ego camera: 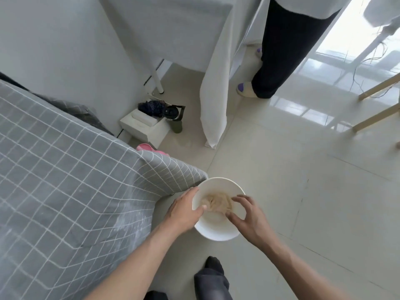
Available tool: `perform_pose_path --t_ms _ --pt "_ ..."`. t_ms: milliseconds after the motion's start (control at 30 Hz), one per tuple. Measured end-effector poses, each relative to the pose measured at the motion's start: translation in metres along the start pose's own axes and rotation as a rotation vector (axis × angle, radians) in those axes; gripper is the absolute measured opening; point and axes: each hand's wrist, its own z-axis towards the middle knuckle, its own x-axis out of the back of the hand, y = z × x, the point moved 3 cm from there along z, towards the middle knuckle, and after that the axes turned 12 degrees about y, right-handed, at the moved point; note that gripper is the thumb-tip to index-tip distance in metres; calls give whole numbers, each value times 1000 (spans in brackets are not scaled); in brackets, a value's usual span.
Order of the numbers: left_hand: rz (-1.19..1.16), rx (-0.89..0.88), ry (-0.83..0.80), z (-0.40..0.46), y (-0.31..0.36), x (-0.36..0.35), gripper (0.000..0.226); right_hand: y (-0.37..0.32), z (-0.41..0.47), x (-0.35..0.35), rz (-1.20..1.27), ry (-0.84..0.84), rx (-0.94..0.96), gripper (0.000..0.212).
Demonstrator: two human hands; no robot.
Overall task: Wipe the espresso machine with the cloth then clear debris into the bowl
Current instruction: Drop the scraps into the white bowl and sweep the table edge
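A white bowl [218, 228] is held out over the floor, just past the corner of the table with the grey checked cloth [65, 169]. My left hand [184, 210] grips its left rim, thumb inside the bowl. A pale beige heap of debris [218, 203] lies in the bowl. My right hand [246, 217] hovers over the bowl's right side with fingers spread and bent, fingertips by the heap; nothing is visibly held in it. The espresso machine and the wiping cloth are out of view.
White dust streaks mark the checked cloth near its edge [127, 224]. Another person [281, 50] stands ahead beside a white-draped table [173, 29]. A white box [147, 126], dark bottle [176, 118] and pink slippers [149, 148] sit on the floor. Wooden legs [376, 113] stand at right.
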Motion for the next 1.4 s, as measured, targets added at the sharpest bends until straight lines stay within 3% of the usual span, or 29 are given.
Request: perform_pose_path --t_ms 267,533,833,1400 --pt "-102 -144 155 -87 52 137 75 -156 -31 75 -67 11 190 64" --pt "163 -134 313 -180 37 256 74 -301 -70 82 -159 -61 466 83" --pt "310 158 468 -297 -75 340 76 -427 -149 2 -449 -215 783 87" --pt "41 617 607 -471 -331 351 74 -553 -301 -227 -554 -591 1102 92"
